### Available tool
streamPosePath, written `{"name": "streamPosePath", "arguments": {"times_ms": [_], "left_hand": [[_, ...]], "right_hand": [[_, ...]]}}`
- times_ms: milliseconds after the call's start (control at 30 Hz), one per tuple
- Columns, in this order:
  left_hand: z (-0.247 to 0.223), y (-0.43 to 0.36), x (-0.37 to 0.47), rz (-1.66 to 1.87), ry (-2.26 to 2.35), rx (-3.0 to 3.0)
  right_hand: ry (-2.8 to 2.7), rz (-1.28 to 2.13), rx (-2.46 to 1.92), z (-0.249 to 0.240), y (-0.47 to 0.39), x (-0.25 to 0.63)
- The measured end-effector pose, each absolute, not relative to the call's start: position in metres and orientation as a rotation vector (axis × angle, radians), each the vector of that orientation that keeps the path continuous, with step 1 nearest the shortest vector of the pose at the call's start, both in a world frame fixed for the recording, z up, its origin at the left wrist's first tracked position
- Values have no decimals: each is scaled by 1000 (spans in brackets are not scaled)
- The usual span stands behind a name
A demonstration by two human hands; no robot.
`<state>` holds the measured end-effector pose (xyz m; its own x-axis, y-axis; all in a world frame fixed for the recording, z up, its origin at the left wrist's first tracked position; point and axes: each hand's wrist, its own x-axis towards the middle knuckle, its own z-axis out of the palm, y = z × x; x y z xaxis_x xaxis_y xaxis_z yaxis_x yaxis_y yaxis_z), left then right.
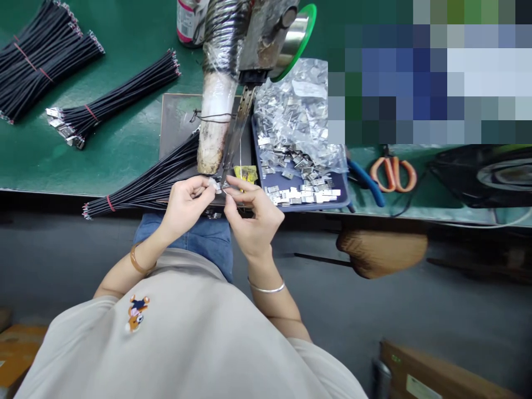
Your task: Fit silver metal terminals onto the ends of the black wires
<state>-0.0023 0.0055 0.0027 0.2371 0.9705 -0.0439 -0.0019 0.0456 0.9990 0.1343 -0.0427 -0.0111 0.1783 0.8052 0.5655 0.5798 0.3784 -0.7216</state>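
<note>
My left hand (189,199) is closed in a pinch on a small silvery metal connector (218,185) under the soldering machine's tip. Facing it, my right hand (255,213) has thumb and forefinger bent close to the same spot; whatever lies between them is too small to name. A bundle of black cables (153,180), tied by a red band at its left end, fans out beside and behind my left hand. Right above my fingertips hangs the metal arm (239,130) of the machine, next to a wrapped, scorched white tube (214,122).
To the right, a blue tray (343,191) holds loose metal connectors and a plastic bag (295,105). Beyond lie orange-handled pliers (393,174) and a blue-handled tool (368,183). A solder spool (297,41) is overhead. Tied cable bundles (120,100) lie at the left.
</note>
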Motion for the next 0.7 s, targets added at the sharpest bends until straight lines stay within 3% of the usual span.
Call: {"name": "streamPosePath", "arguments": {"times_ms": [700], "left_hand": [[5, 2, -4, 870, 1073, 1304]], "right_hand": [[-1540, 276, -1323, -2, -45, 138]]}}
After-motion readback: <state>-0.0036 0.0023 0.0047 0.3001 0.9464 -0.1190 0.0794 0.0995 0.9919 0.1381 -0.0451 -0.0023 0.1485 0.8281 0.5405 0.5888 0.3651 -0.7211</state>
